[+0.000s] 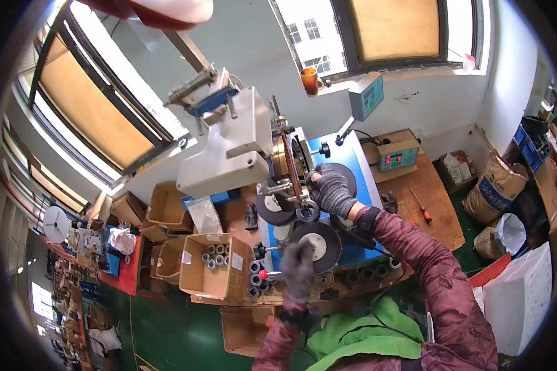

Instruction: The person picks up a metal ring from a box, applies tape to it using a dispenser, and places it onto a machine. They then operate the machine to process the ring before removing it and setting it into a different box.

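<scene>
Left hand (298, 272) blurred at the lowest black wheel (320, 248), right hand (331, 191) curled above it; openness and hold can't be told; snagging could be caused by rotation.

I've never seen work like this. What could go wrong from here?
Two things, perhaps. The gloved right hand is close to the machine's rollers and upright ring assembly, so loose glove fabric might catch if those parts turn. The left hand, blurred beside a black disc, is near a red ball knob and could bump it by accident; what the knob does, I can't tell.
</scene>
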{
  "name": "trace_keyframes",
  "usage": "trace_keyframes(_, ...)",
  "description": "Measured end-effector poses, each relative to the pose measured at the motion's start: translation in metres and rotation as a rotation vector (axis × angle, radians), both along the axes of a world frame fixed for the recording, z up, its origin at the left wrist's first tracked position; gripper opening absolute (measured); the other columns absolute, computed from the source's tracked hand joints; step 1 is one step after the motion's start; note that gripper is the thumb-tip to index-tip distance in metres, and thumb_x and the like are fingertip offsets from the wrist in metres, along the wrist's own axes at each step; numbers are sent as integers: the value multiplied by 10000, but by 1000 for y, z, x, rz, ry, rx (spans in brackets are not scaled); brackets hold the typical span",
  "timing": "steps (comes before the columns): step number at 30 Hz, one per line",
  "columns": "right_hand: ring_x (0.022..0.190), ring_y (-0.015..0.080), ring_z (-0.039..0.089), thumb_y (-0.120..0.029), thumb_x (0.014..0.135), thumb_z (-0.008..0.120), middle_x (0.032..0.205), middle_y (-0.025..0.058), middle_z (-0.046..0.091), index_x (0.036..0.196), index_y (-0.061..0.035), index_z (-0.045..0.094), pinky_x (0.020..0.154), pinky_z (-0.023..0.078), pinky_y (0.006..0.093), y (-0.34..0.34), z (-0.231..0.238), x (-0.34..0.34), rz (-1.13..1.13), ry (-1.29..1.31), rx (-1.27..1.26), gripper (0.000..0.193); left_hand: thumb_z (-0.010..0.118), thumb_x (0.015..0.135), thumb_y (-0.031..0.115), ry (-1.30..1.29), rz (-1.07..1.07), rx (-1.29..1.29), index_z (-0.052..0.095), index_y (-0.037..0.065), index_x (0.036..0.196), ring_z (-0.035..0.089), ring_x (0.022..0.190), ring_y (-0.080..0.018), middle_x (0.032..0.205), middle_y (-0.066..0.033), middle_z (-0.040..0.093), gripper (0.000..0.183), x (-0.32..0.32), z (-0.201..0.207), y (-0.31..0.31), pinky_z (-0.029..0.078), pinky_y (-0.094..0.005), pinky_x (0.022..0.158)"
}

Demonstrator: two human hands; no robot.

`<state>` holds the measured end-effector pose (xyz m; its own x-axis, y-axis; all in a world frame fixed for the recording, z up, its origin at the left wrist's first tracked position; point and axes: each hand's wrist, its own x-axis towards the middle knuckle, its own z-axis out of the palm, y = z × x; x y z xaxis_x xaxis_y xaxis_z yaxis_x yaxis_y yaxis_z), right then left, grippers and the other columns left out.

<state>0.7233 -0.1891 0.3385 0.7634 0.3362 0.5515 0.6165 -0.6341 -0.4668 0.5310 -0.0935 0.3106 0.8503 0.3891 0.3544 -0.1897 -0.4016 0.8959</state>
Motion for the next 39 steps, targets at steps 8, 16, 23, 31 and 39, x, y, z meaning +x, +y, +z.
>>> trace_keyframes(8, 900, 305, 506, -184, 625, 636, 956, 111, 549, 864, -104, 581, 758, 383, 434, 16, -16, 7, 33, -288, -146, 258, 584, 835, 84, 616, -468, -785, 549, 33, 1049, 568, 744, -143, 862, -46, 588, 223, -55, -137, -107, 487, -286, 717)
trace_keyframes(16, 1025, 298, 501, -236, 699, 622, 1081, 121, 551, 995, -95, 595, 864, 354, 443, 5, -18, -2, 62, -67, -369, 328, 462, 771, -71, 639, -364, -670, 523, -15, 922, 536, 1031, -279, 1024, -180, 560, 172, -21, -282, -162, 440, -393, 947)
trace_keyframes(23, 954, 289, 512, -261, 689, 637, 994, 102, 563, 953, -85, 596, 821, 378, 440, -26, -31, 14, 20, -131, -378, 320, 504, 824, 55, 647, -173, -1855, 367, -31, 1247, 470, 1135, -236, 1257, -180, 454, 453, -74, -355, -152, 391, -367, 976)
trace_keyframes(31, 921, 292, 509, -224, 660, 630, 950, 105, 554, 893, -91, 588, 782, 383, 441, 6, -13, 24, 38, -183, -293, 272, 590, 787, 155, 729, -275, 151, 466, 91, 1172, 532, 1037, -279, 1135, -165, 531, 410, -78, -391, -65, 446, -430, 875)
trace_keyframes(39, 850, 321, 505, -239, 596, 618, 848, 122, 539, 793, -59, 582, 721, 406, 450, 7, -28, 1, 45, -389, -160, 269, 591, 786, 166, 626, -270, -346, 479, 91, 1148, 536, 999, -273, 1102, -156, 538, 386, 30, -294, -33, 450, -421, 847)
